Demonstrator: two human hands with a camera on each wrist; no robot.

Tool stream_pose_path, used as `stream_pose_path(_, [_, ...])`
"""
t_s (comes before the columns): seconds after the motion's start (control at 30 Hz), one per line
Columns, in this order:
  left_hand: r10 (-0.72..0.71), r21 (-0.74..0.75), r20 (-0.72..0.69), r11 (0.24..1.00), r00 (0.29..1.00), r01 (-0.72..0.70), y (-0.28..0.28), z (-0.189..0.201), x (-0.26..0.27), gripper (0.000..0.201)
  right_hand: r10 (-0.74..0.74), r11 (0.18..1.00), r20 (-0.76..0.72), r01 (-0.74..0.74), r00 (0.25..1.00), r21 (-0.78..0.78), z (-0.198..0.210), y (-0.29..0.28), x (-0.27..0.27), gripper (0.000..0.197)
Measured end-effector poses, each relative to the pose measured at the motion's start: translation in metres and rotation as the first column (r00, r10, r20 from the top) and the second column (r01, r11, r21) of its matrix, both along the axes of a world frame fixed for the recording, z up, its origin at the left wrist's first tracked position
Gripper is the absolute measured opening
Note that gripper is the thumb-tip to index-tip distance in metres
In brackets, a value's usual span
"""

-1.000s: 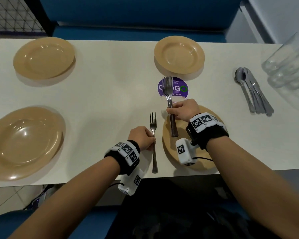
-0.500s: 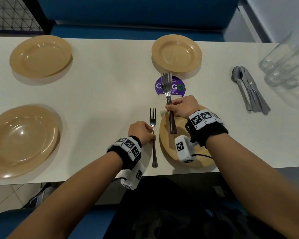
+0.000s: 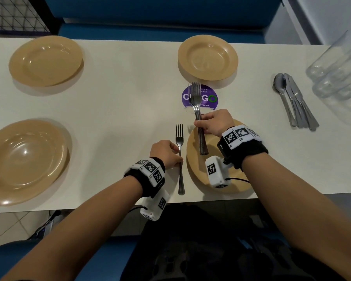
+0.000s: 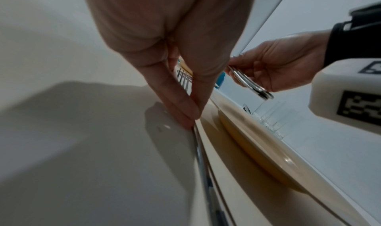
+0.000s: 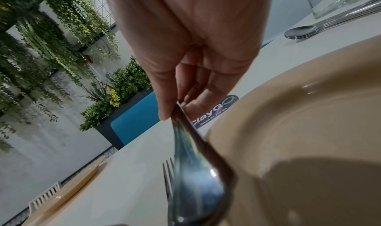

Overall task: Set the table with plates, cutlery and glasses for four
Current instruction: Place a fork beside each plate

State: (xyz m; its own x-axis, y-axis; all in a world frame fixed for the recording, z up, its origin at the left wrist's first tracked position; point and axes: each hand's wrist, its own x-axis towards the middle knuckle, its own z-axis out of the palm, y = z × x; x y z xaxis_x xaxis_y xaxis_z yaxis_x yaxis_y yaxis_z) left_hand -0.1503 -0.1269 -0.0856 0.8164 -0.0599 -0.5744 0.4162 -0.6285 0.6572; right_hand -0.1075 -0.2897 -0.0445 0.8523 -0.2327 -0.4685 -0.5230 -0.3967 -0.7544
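A single steel fork [image 3: 180, 159] lies on the white table [image 3: 120, 110] just left of the near right tan plate [image 3: 197, 171]. My left hand [image 3: 166, 153] pinches its handle [image 4: 198, 141] between thumb and fingers, low on the tabletop. Above that plate's far left rim my right hand [image 3: 213, 123] grips a bunch of forks [image 3: 197, 110] by their handles [image 5: 193, 161], tines pointing away over a purple sticker [image 3: 209, 98]. Three more tan plates sit at far right [image 3: 208, 57], far left [image 3: 46, 60] and near left [image 3: 26, 161].
Stacked spoons and knives [image 3: 296, 102] lie on the right side of the table, with clear glasses [image 3: 338, 72] beyond them at the right edge. A blue bench [image 3: 150, 21] runs behind the table's far edge. The near table edge is right under my wrists.
Both hands stay in place with their forks. The single fork lies beside the plate as before; only the camera view has shifted slightly.
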Motion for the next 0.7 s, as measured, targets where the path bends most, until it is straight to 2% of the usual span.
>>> stream_pose_path(0.43, [0.017, -0.020, -0.025, 1.000, 1.000, -0.018, -0.0016, -0.0022, -0.0003, 0.027, -0.004, 1.000, -0.007, 0.004, 1.000, -0.002, -0.0049, -0.0032, -0.0008, 0.019])
stream_pose_path(0.7, [0.002, 0.009, 0.042, 1.000, 0.999, -0.002, -0.0002, -0.0048, -0.0027, 0.034, 0.012, 1.000, -0.002, -0.012, 1.000, 0.009, -0.0030, -0.0048, -0.0040, 0.022])
